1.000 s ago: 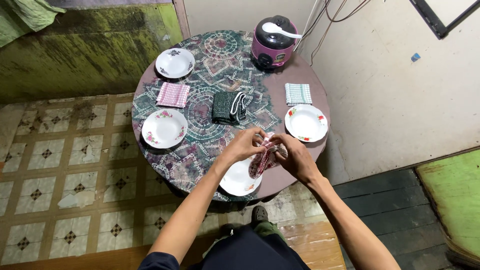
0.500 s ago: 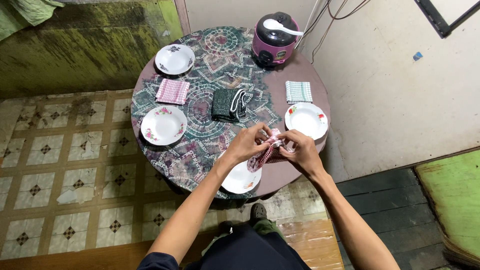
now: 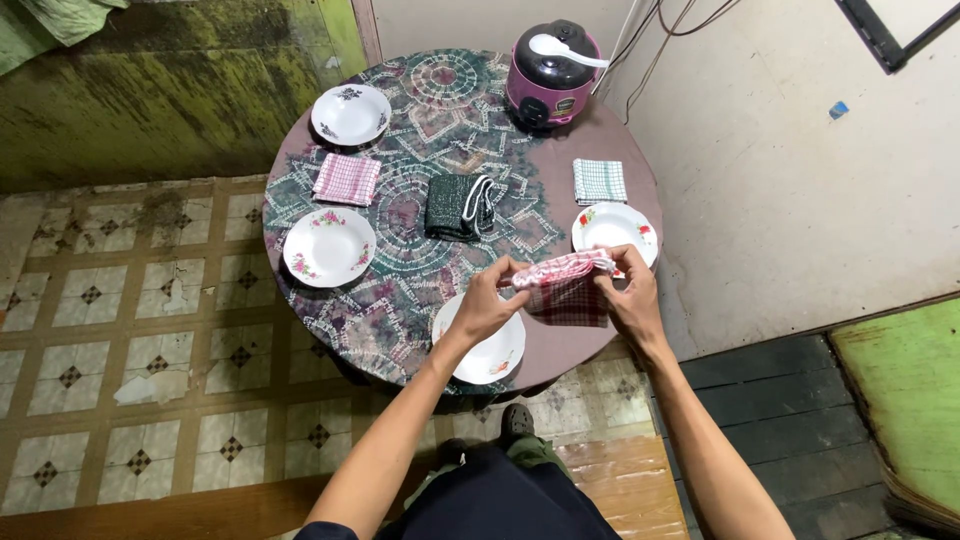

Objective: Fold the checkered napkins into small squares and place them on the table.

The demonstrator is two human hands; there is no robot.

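- Stretching a red-and-white checked cloth [image 3: 563,285] between both hands, the person holds it just above the near right part of the round table [image 3: 592,135].
- The left hand [image 3: 490,300] pinches the cloth's left end with clenched fingertips; the right hand [image 3: 628,290] grasps the right end.
- An empty white plate [image 3: 480,345] sits under the left hand at the near edge.
- Three more plates stand empty: a flowered one [image 3: 329,246] at left, one [image 3: 351,113] far left, one [image 3: 612,225] just beyond the right hand.
- A pink checked napkin [image 3: 347,179], a green checked napkin [image 3: 599,181] and a dark folded cloth [image 3: 457,207] lie on the table.
- A purple rice cooker [image 3: 550,78] stands at the far side, lid shut, with a white spoon [image 3: 565,50] on top.
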